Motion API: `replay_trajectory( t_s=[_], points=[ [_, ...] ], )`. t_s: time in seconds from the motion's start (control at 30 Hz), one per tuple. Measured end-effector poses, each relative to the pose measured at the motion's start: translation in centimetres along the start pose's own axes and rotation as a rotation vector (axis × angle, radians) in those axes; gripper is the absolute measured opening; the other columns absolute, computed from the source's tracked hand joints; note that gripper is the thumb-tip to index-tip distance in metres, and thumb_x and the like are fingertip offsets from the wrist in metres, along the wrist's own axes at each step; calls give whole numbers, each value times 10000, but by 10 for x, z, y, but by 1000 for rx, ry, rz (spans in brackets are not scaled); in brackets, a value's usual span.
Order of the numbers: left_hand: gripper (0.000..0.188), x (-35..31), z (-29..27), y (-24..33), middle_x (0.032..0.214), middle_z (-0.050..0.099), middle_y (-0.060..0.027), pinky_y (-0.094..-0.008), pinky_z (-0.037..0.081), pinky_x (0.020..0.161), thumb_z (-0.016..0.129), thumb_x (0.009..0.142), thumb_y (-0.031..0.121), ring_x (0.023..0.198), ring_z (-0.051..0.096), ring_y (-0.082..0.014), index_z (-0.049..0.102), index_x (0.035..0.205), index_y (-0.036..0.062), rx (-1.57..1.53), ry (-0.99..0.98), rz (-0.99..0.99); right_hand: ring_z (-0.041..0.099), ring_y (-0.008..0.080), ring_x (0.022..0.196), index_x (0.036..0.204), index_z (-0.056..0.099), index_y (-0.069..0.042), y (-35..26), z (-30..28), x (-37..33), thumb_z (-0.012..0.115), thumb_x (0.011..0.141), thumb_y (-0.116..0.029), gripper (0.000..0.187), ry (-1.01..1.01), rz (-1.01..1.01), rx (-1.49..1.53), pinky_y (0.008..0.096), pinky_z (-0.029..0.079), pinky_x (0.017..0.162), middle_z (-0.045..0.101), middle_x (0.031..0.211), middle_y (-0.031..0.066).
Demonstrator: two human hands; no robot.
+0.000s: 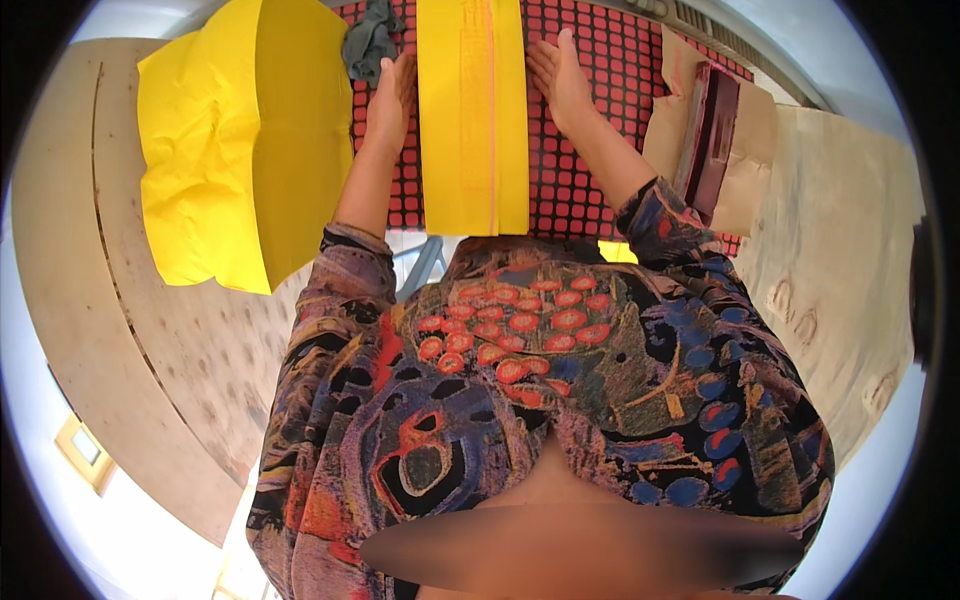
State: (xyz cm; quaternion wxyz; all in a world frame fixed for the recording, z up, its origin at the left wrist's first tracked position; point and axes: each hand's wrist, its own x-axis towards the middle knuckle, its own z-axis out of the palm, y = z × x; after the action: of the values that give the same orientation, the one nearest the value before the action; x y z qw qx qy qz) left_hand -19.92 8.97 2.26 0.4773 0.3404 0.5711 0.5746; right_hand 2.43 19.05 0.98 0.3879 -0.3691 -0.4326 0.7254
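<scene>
A long yellow strip (508,130), of paper or cloth, lies lengthwise on the red-and-black checked table cover (590,180). A thin orange-pink line and faint marks run along it. My left hand (396,92) is at its left side, palm inward, fingers straight. On the opposite side my right hand (562,88) is held the same way, its fingertips pointing at the strip's right edge. Neither hand grips anything. Whether the fingertips touch the edges I cannot tell. A crumpled dark grey cloth (372,42) lies just beyond my left fingers.
Large yellow sheets (200,150) rise at the left, creased and overhanging the table. At the right, a long dark-red object (712,140) rests on torn brown paper (755,160). A grey slatted metal piece (700,25) borders the far right edge. A blue-grey leg (424,264) shows below.
</scene>
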Motion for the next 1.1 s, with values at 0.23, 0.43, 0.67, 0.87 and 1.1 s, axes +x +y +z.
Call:
replay_trajectory(
  t_s=[0.23,0.43,0.67,0.87,1.1],
  points=[
    [681,-62,31,-33,1526,351,-116,-323,258,1130,180,1040,521,1386,340,-228,295,1499,32,-24,114,-7,503,272,1215,1323,503,34,32,21,-44,267,1014,-549,701,74,-67,-34,365,348,1046,549,1321,164],
    [658,-59,25,-43,1481,422,-90,-329,321,1096,175,1044,514,1323,420,-227,342,1488,58,-96,28,23,558,241,1113,1256,577,-33,52,14,-32,324,1005,-578,651,27,-23,268,392,438,950,616,1203,83],
    [689,-88,29,-49,1501,391,-110,-341,287,1121,165,1037,534,1356,386,-244,306,1500,45,-91,50,36,568,215,974,1092,603,-34,67,11,-71,285,1034,-492,561,89,-112,-71,359,413,887,636,1035,85],
    [718,-102,26,-51,1501,386,-128,-354,264,1136,155,1031,547,1372,368,-257,293,1495,16,-96,51,64,537,230,1154,1280,534,-7,61,18,-78,323,1018,-539,629,31,-54,110,363,403,996,589,1252,97],
    [732,-103,19,-66,1525,347,-139,-359,235,1152,158,1029,549,1401,328,-255,268,1495,-5,-91,98,109,521,229,1191,1325,510,17,80,23,-75,303,1035,-503,629,-50,-41,190,377,391,1027,581,1281,94]
  ],
)
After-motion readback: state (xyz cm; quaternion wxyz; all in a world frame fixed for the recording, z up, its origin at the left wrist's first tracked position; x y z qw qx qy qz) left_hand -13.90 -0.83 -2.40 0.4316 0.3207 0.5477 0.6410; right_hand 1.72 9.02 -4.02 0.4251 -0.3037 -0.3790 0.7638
